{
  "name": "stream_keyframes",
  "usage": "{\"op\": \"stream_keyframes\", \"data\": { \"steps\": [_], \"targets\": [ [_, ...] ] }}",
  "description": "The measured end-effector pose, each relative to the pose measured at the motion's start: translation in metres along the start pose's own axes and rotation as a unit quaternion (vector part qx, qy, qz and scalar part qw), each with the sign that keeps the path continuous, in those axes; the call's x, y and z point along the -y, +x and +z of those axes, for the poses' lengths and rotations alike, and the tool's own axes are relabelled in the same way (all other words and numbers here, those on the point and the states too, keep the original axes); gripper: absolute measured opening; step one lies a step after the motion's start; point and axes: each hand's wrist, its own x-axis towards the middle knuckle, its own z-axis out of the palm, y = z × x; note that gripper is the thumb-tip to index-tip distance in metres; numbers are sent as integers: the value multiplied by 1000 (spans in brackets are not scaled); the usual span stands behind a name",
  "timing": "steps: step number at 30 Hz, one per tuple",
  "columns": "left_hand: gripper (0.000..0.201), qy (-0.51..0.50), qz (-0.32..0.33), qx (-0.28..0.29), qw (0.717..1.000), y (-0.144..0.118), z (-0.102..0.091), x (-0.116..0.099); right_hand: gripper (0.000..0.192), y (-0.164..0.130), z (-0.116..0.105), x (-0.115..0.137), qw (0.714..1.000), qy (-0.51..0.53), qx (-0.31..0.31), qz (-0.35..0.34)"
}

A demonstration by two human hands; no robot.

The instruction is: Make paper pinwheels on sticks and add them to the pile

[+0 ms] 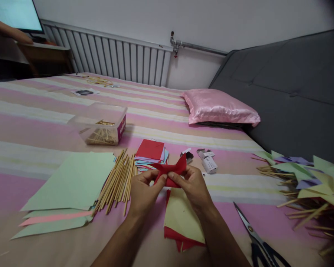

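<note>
A red paper pinwheel, its corners bent up, is pinched between my two hands over the striped bedsheet. My left hand grips its left side, thumb on the front. On the right edge, my right hand presses with thumb and fingers; both thumbs nearly meet at the centre. Just below lie yellow and red paper sheets, partly covered by my right wrist. Behind my left hand sits a stack of coloured paper squares, red on top. Thin wooden sticks are spread to the left.
Large pale green sheets lie left, beyond them a clear plastic box of sticks. Scissors rest right, near finished pinwheels. Small opened boxes and a pink pillow are farther back. Another person's arm shows upper left.
</note>
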Motion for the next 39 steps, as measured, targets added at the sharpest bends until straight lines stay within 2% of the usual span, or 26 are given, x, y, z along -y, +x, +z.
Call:
{"op": "stream_keyframes", "data": {
  "steps": [6, 9, 11, 13, 14, 15, 16, 17, 18, 20, 21, 23, 28, 39],
  "targets": [
    [11, -74, -70, 42, 994, 1, 1, -5, 13, 2, 0, 1, 990, -114, 0, -83],
    [15, -53, -67, 57, 995, 2, -1, -12, 13, 2, 0, 1, 986, -139, -4, -90],
    [20, -4, -45, 80, 996, 6, -8, -18, 15, 2, -1, 1, 988, -132, -5, -81],
    [27, 77, -1, 43, 996, 12, -20, -24, 17, 2, -3, 0, 992, -110, -9, -68],
    [31, 131, 23, -13, 991, 16, -28, -26, 17, 2, -4, -1, 993, -97, -12, -60],
    [33, 203, 42, -73, 976, 20, -37, -28, 18, 2, -5, -2, 995, -84, -15, -53],
    [33, 299, 50, -125, 945, 23, -46, -30, 19, 2, -5, -2, 996, -73, -15, -45],
    [33, 412, 31, -161, 896, 26, -54, -32, 19, 2, -6, -3, 997, -64, -15, -38],
    [33, 502, -2, -169, 848, 29, -61, -34, 20, 2, -6, -3, 998, -56, -13, -31],
    [29, 623, -78, -150, 763, 32, -71, -37, 21, 2, -5, -3, 999, -43, -9, -22],
    [28, 657, -109, -132, 734, 33, -73, -38, 21, 1, -5, -3, 999, -38, -9, -19],
    [27, 689, -147, -98, 703, 33, -74, -39, 22, 1, -4, -3, 999, -32, -10, -13],
    [26, 695, -172, -55, 696, 33, -69, -38, 23, 0, -3, -4, 999, -36, -6, -9],
    [29, 709, -168, -63, 682, 34, -71, -33, 21, 0, -1, -6, 999, -43, -3, -18]
  ]
}}
